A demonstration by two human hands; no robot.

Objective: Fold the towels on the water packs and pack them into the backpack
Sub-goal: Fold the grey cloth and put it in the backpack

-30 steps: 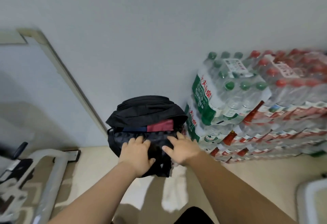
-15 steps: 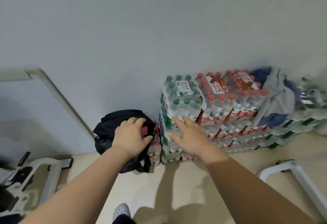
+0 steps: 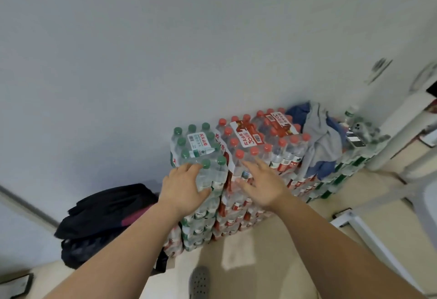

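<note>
Stacked water packs point(image 3: 248, 147) stand against the wall, green-capped at the left, red-capped in the middle. A grey towel point(image 3: 319, 138) and a blue towel point(image 3: 325, 167) lie crumpled on the right part of the stack. The black backpack point(image 3: 104, 218) sits on the floor left of the packs, with maroon cloth showing in its opening. My left hand point(image 3: 184, 187) hovers at the front of the green-capped pack, fingers relaxed, holding nothing. My right hand point(image 3: 262, 185) is spread open in front of the red-capped pack, well short of the towels.
A white metal frame point(image 3: 364, 230) stands on the floor at the right. A white cylinder point(image 3: 402, 133) leans by the wall right of the packs. A grey shoe point(image 3: 199, 282) is at the bottom. A slanted board edge point(image 3: 21, 201) runs at the left.
Both hands left the backpack and rose toward the water packs, the left one last. The view swung right and up, bringing the towels into sight.
</note>
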